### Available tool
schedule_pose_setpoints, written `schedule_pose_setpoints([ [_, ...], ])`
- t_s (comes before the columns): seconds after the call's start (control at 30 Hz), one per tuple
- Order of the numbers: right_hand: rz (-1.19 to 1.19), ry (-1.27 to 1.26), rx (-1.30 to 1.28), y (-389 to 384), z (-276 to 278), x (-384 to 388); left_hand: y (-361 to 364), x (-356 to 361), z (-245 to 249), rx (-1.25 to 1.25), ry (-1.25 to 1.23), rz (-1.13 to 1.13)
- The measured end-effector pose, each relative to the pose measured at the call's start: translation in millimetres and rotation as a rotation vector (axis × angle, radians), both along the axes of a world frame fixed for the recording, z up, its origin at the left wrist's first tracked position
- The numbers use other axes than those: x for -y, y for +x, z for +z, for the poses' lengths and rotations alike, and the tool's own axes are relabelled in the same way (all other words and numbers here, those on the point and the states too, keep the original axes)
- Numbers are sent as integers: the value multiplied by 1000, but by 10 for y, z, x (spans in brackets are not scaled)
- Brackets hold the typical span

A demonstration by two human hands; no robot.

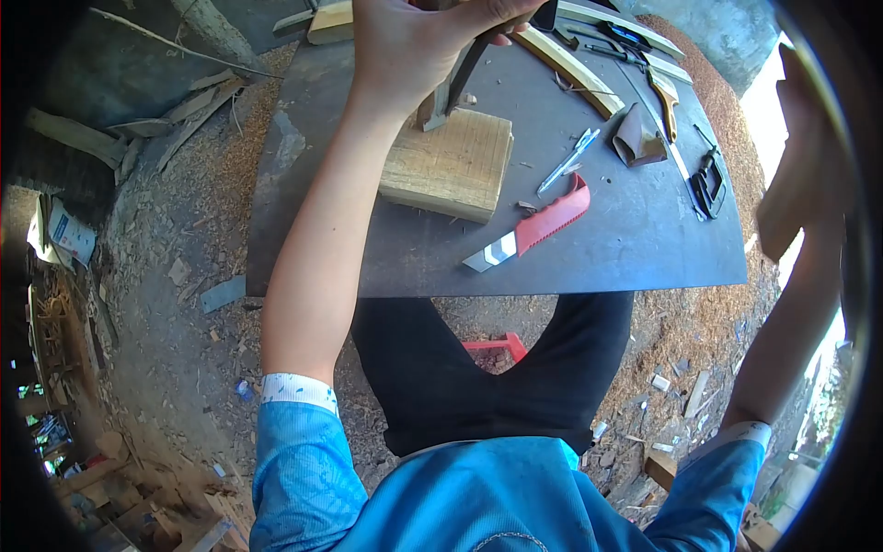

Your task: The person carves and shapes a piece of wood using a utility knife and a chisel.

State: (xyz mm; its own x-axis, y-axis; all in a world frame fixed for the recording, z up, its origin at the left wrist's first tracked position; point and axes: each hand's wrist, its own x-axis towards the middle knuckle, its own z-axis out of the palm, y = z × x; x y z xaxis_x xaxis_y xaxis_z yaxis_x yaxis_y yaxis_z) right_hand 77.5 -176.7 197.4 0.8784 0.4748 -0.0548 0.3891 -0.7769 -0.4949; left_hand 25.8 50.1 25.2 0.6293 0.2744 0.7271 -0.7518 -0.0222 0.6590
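My left hand, at the top of the view, is wrapped round a dark, flat chisel. Its lower end stands on a squared wooden block lying on the dark table; part of the tool is hidden by my fingers. Raised at the far right is my right hand, dim and near the lens edge. It grips a wooden mallet-like piece, well apart from the block. Just right of the block lies a red-handled blade tool, with a pen behind it.
On the dark table lie a hollow brown metal piece, a wooden-handled saw, a small black-framed tool and wood strips. Shavings and scraps cover the floor. Below the table edge shows a red object.
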Motion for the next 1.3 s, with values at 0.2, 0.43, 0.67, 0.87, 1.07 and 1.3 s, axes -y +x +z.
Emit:
schedule_pose_setpoints([
  [0.2, 295, 91, 247, -231, -413, 209, -16, -46, -24, -4, -5, 58],
  [0.43, 141, 234, 210, 29, -97, 191, -41, -84, -24, -31, 35, 57],
  [0.67, 329, 159, 285, -200, -463, 218, -148, 35, 69, -116, -2, 138],
  [0.87, 184, 499, 353, 310, -343, 395, -41, -72, -49, -45, -3, 49],
  [1.07, 114, 437, 332, 362, -901, 401, -79, -48, -25, -64, -27, 119],
  [1.3, 325, -58, 385, 181, -1922, 328, -105, -144, -31, -108, -22, 156],
])
